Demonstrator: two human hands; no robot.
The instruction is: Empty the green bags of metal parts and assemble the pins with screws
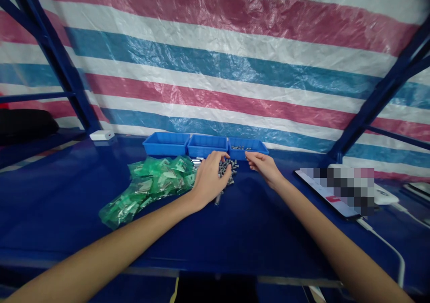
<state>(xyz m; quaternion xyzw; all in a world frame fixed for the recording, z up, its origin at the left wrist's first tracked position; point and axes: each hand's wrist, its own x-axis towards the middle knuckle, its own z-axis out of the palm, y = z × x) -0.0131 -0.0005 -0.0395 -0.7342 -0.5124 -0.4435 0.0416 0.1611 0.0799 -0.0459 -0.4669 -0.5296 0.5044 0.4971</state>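
My left hand (211, 177) rests at a pile of small grey screws (231, 166), with fingers curved and the thumb spread apart from them. It covers part of the pile, and I see nothing held in it. Just in front of the right blue bin (249, 154), my right hand (264, 165) has its thumb and fingertips pinched together; whatever is between them is too small to make out. Some small metal parts (239, 148) lie inside that bin. Shiny silver pieces (196, 161) show beside my left hand.
Green plastic bags (161, 177) with parts inside lie left of my left hand. Left (166, 149) and middle (208, 151) blue bins line the back. A phone (322, 195) with a white cable (386, 235) lies at right; a white box (101, 135) sits back left.
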